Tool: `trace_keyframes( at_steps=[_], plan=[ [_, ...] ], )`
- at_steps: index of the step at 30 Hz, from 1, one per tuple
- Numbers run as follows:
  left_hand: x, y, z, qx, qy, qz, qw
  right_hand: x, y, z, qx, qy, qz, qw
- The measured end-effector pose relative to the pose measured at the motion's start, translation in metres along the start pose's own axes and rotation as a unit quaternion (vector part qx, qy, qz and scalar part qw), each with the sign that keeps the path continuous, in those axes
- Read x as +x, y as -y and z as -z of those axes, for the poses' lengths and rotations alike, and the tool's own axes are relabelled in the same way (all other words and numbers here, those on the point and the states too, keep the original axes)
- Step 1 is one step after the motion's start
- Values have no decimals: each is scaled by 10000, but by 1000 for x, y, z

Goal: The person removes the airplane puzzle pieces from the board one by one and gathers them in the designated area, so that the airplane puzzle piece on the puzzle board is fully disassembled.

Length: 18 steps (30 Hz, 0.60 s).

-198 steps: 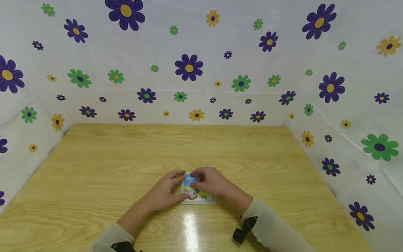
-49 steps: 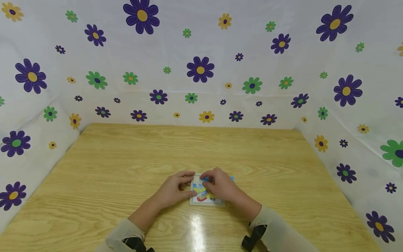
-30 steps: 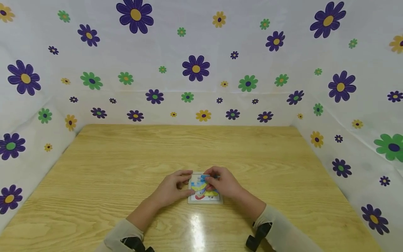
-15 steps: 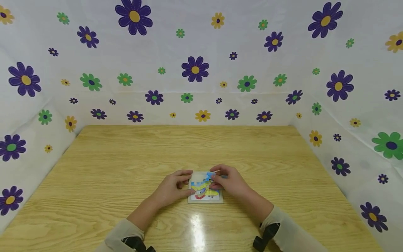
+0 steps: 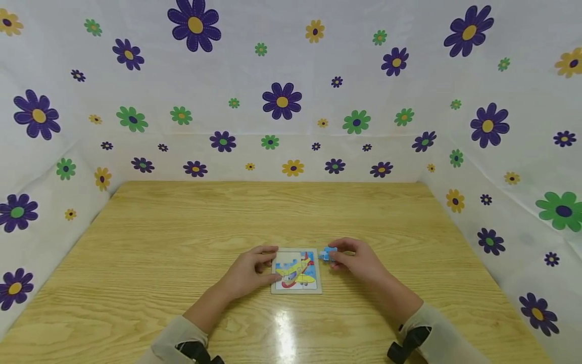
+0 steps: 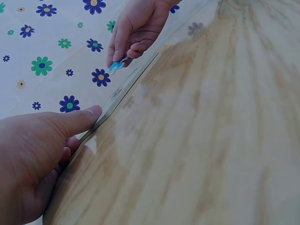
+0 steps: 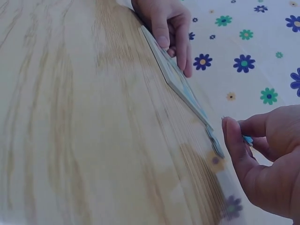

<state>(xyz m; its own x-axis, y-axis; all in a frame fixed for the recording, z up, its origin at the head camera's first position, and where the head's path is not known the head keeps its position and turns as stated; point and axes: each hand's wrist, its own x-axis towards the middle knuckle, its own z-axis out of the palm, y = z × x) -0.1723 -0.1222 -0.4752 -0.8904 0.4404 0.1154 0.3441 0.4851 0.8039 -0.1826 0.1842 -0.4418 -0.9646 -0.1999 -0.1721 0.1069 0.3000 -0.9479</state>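
A square puzzle board point(image 5: 319, 283) with a yellow and red airplane picture lies flat on the table. Its upper left part shows pale bare backing. My left hand point(image 5: 250, 270) grips the board's left side, its thumb on the near left part of the rim, as the left wrist view also shows. Just past the board's right edge, my right hand point(image 5: 359, 258) pinches a blue puzzle piece point(image 5: 333, 251) between thumb and fingers. In the right wrist view another puzzle piece point(image 7: 214, 142) lies on the table against the board's corner; the held piece is mostly hidden by the fingers.
The wood-grain table point(image 5: 204, 217) stretches around the board. A white cloth with printed flowers point(image 5: 236, 71) stands behind the table and along both sides. Black wrist straps with cameras point(image 5: 409, 344) sit on both sleeves.
Over the last second my right hand moved right, carrying the blue piece off the board. Blue sky pieces that filled the board's upper left earlier are gone from there. The left hand stayed.
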Motion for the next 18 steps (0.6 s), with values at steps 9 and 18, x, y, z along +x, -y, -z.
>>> trace_keyframes(
  at_steps=[9,18],
  plan=[
    [1,1,0,44,43,6,10000,-4,-7,21,-384,-366,-87,9986],
    [0,0,1,44,7,-79,10000,-4,-10,29,-547,-354,-108,9978]
  ],
)
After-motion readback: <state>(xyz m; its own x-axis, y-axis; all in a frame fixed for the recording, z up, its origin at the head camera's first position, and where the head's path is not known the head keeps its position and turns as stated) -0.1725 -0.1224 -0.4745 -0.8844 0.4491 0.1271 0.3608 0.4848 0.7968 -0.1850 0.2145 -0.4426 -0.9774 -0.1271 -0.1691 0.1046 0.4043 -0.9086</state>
